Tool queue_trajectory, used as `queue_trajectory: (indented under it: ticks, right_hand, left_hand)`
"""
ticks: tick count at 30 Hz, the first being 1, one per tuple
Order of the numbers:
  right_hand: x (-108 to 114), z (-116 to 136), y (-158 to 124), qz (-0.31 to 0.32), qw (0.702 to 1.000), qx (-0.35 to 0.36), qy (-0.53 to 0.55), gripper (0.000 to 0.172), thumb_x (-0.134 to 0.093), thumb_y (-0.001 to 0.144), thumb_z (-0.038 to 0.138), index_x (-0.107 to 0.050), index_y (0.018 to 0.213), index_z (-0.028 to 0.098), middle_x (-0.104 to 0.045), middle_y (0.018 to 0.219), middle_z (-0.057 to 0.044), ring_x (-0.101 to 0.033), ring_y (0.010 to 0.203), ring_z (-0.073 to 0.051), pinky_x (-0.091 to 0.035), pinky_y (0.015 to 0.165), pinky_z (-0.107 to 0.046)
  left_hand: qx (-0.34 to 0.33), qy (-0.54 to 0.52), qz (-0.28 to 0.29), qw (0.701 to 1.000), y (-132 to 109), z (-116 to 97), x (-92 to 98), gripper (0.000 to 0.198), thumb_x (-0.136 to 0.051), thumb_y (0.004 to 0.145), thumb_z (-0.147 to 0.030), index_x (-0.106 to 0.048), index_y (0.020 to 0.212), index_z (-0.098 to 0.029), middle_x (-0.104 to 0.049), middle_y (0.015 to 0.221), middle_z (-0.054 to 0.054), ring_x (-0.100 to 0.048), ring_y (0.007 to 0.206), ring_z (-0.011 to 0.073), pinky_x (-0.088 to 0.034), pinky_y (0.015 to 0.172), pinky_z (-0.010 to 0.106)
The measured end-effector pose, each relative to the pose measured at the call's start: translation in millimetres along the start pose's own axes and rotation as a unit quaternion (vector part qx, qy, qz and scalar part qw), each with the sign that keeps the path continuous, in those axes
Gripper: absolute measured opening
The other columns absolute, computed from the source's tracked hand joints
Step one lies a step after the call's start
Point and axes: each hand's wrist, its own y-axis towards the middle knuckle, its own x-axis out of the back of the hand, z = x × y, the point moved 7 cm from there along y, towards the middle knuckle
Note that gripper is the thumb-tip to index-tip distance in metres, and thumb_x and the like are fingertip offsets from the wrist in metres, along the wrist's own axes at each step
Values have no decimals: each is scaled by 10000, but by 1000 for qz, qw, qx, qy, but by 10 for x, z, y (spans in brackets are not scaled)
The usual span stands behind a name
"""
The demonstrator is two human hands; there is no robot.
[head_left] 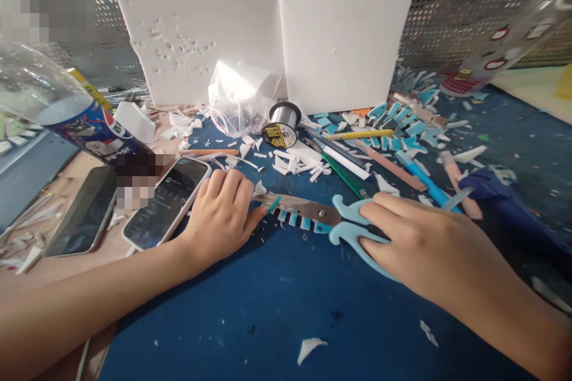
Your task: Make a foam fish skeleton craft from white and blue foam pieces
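Note:
My right hand [424, 238] has its fingers through the light blue handles of a pair of scissors [322, 213], whose metal blades point left and look nearly closed. At the blade tips, my left hand [223, 208] is closed in a pinch, and a thin teal piece [274, 205] sticks out by its thumb. What the curled fingers cover is hidden. Just under the blades lies a row of small blue and white foam pieces [305, 222], partly covered by the scissors.
Two phones [167, 202] lie left of my left hand, beside a Pepsi bottle [96, 131]. Behind the scissors are a spool of clear line [285, 116], pens [344, 158] and white scraps. White foam boards [339, 53] stand at the back. A dark blue tool [509, 202] lies right.

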Motion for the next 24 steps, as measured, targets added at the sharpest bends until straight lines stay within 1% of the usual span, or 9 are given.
queue_trajectory:
  ticks: [3,5,9,11,13,15,18,22,24]
  right_hand:
    - [-17,5,5,-8,1000,1,9,204,-395,764,137,-475,582,185,-484,531,-4,-509,462,-138,-289,455,-245]
    - [-34,2,5,-8,1000,0,12,201,-392,768,147,-477,590,185,-485,533,-8,-503,468,-142,-291,460,-249]
    - [-71,-18,7,2,1000,-5,17,185,-399,757,152,-473,591,186,-493,533,-15,-482,464,-142,-286,454,-251]
    - [-82,-23,8,5,1000,-4,21,189,-408,755,146,-466,579,185,-481,524,-10,-476,451,-137,-277,444,-248]
    - [-89,-28,7,6,1000,-6,25,190,-420,750,136,-466,571,182,-478,522,-8,-490,453,-135,-273,438,-245]
    - [-96,-33,6,10,999,-8,31,174,-437,740,133,-475,576,180,-487,526,-9,-512,467,-142,-279,442,-249]
    - [-127,-55,7,30,998,-23,40,153,-456,731,138,-486,588,183,-521,549,-22,-552,513,-169,-302,462,-267]
    - [-164,-99,15,42,996,-54,53,120,-478,715,165,-506,601,190,-542,567,-39,-559,532,-195,-302,456,-285]
    - [-199,-112,20,53,994,-67,62,98,-500,706,174,-523,612,189,-551,579,-42,-558,530,-199,-303,440,-283]
  left_hand:
    - [-26,40,22,999,20,-43,-24,241,-422,888,-366,-455,730,-187,-510,697,75,-445,670,226,-393,540,342]
    - [-24,47,20,998,28,-37,-35,244,-410,896,-354,-444,721,-188,-497,677,71,-442,651,224,-392,532,340]
    - [49,51,-15,997,28,80,-27,277,-411,883,-416,-444,792,-156,-500,738,106,-457,666,235,-425,540,352]
    - [81,49,9,995,23,138,-73,235,-426,875,-373,-451,837,-142,-510,793,123,-478,704,246,-439,559,358]
    - [90,44,46,994,22,169,-136,155,-433,867,-297,-457,827,-149,-514,808,119,-489,728,251,-445,588,367]
    - [81,34,66,994,29,172,-174,109,-413,868,-225,-458,791,-161,-517,795,109,-491,737,250,-445,620,375]
    - [54,18,64,996,45,151,-193,130,-388,864,-144,-462,763,-177,-526,782,93,-488,732,240,-442,649,375]
    - [42,22,47,998,53,126,-185,139,-418,858,-124,-480,748,-183,-531,762,66,-484,699,213,-431,640,339]
    - [44,24,50,997,53,118,-189,146,-414,866,-128,-492,753,-178,-534,761,61,-485,699,208,-431,651,334]
